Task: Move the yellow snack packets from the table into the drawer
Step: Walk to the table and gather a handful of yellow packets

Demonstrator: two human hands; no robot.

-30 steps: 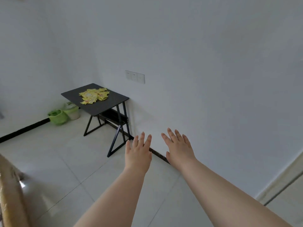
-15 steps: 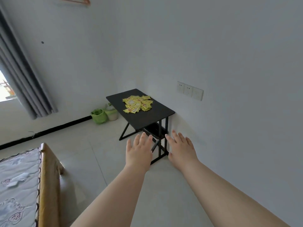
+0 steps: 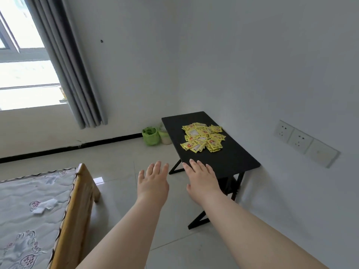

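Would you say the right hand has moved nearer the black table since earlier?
Yes: the right hand came forward to the black table's near edge.

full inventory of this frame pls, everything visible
snack packets: pile, uncountable, yellow, on the table
table: 1, black, against the right wall
bin: 1, green, floor beyond the table
container: 1, whitish, beside the bin
curtain: 1, grey, upper left
bed frame: 1, wooden, lower left
mattress: 1, patterned grey, in the frame
wall sockets: 3, white, right wall
drawer: none in view
left hand: 1, open, above the floor
right hand: 1, open, before the table's near end
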